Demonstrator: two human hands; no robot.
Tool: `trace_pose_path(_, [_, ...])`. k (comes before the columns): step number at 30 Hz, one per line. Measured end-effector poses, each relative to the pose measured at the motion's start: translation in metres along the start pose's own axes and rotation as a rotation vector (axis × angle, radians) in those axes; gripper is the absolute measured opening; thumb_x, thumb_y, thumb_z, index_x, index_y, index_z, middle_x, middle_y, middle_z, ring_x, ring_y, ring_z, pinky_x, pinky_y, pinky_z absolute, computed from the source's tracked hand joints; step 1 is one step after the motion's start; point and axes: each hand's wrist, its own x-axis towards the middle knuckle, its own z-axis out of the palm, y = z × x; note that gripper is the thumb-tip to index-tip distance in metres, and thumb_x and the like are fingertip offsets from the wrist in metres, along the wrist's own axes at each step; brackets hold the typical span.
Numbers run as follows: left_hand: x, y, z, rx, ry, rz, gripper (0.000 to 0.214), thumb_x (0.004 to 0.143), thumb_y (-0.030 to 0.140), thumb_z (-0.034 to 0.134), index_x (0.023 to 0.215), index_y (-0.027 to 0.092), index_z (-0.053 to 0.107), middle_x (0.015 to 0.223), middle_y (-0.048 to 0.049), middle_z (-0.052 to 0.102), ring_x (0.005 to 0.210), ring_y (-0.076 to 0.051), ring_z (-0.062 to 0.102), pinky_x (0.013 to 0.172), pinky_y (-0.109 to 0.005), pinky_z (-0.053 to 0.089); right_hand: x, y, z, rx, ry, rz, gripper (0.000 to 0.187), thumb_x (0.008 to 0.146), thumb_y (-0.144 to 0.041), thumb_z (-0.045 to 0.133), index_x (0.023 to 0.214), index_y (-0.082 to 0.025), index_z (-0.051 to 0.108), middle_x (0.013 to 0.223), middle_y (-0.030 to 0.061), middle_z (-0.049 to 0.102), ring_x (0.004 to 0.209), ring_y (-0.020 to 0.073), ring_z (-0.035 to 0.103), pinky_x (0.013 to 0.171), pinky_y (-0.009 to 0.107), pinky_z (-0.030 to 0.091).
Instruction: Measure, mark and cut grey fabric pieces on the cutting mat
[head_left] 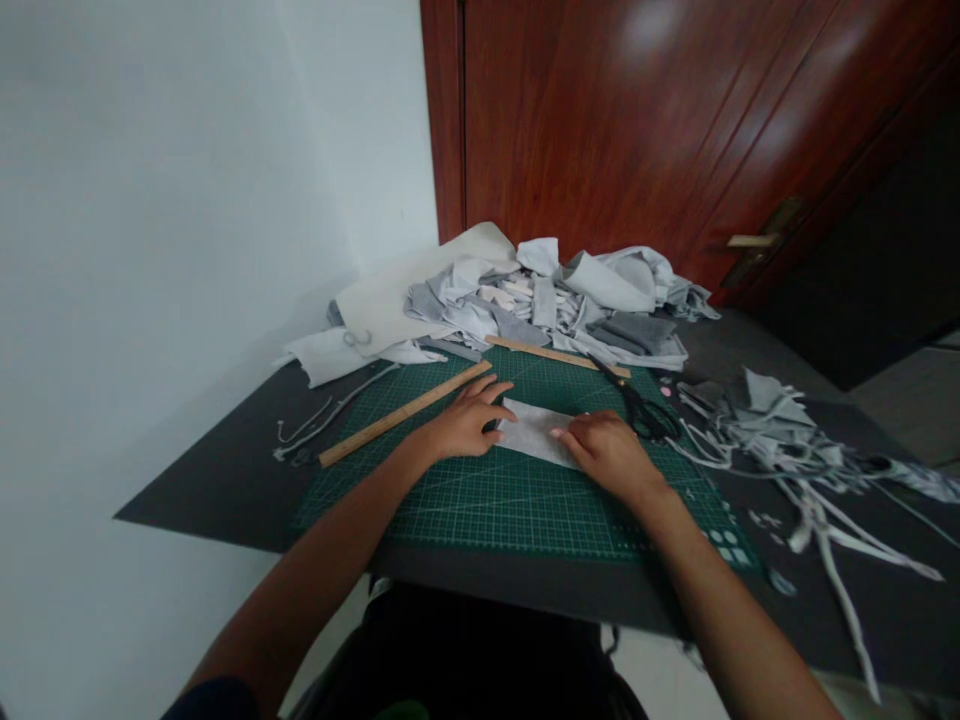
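A small light-grey rectangle of fabric (pixel 534 432) lies flat on the green cutting mat (pixel 480 510). At its left end, my left hand (pixel 466 420) has its fingers spread, with the thumb and a fingertip touching the edge. My right hand (pixel 609 452) covers the right end, fingers curled and the thumb resting along the cloth; that end is hidden under the hand. Just beyond my right hand lie black scissors (pixel 646 412), their blades pointing away to the left. A wooden ruler (pixel 405 412) sits slanted to the left of my left hand.
A second wooden ruler (pixel 559 355) lies at the mat's far edge. Behind it spreads a heap of grey and white fabric (pixel 525 300). Cloth scraps and strips (pixel 780 420) clutter the right side. A white wall (pixel 225 250) bounds the left, a wooden door (pixel 600 130) the back.
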Motion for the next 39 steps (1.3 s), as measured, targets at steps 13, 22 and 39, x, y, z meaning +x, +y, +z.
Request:
trace_pose_path(13, [0.001,-0.015,-0.003,0.096,-0.197,-0.07,0.068,0.093,0.054,0.071,0.155,0.038,0.049,0.173,-0.0058,0.025,0.161,-0.039,0.009,0.127,-0.057,0.015,0.001,-0.033,0.029,0.389,0.024,-0.315,0.052,0.106,-0.047,0.052,0.149,-0.018,0.056,0.155,0.0174,0.055,0.146,0.0305,0.048,0.118,0.052,0.038])
trace_pose_path(22, [0.0,-0.003,-0.005,-0.007,-0.238,0.005,0.062,0.094,0.048,0.072,0.152,0.036,0.053,0.172,-0.0078,0.027,0.161,-0.039,0.01,0.126,-0.06,0.017,-0.001,-0.02,0.01,0.408,0.009,-0.28,0.041,0.104,-0.05,0.053,0.119,-0.017,0.074,0.128,0.0151,0.071,0.123,0.0315,0.063,0.109,0.051,0.042])
trace_pose_path(39, [0.007,-0.004,0.007,-0.099,0.127,0.229,0.009,0.087,0.014,0.078,0.091,0.022,0.082,0.124,-0.0077,0.072,0.128,-0.027,0.058,0.11,-0.044,0.047,-0.007,-0.029,0.013,0.343,-0.004,-0.307,0.057,0.098,-0.057,0.061,0.138,-0.017,0.065,0.135,0.0192,0.061,0.127,0.0372,0.052,0.108,0.055,0.04])
